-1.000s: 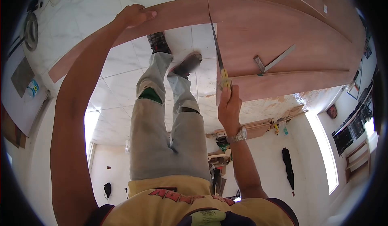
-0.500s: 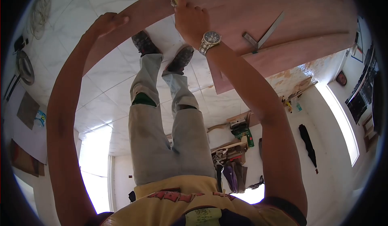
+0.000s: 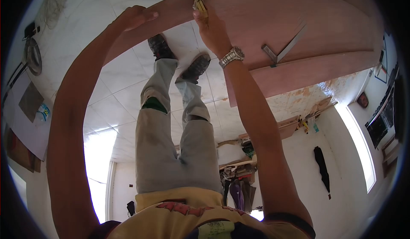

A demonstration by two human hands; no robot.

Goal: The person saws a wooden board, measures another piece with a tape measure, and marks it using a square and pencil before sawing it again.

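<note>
My right hand (image 3: 213,31) is closed around a yellow-handled tool (image 3: 199,4) with a thin dark blade or shaft. Its tip runs to the top edge of the view, so the kind of tool cannot be told. The tool lies over a long, curved reddish-brown strip (image 3: 177,9), by the side of a wide reddish sheet (image 3: 273,14). My left hand (image 3: 133,17) grips the strip further left, thumb stretched along its face and the other fingers mostly hidden over the outer edge. A metal try square (image 3: 285,48) rests on the sheet, to the right of my wristwatch (image 3: 232,57).
Below the strip are my shoes (image 3: 194,68) on the white tiled floor (image 3: 115,106). A coil of cord (image 3: 55,4) lies at upper left. A low shelf with clothes and clutter (image 3: 239,179) stands by the wall. A folded black umbrella-like item (image 3: 322,170) hangs at right.
The view has shifted, with both hands and the sheet appearing further right. My right hand still holds the tool, with its wrist turned somewhat. My left hand stays on the strip.
</note>
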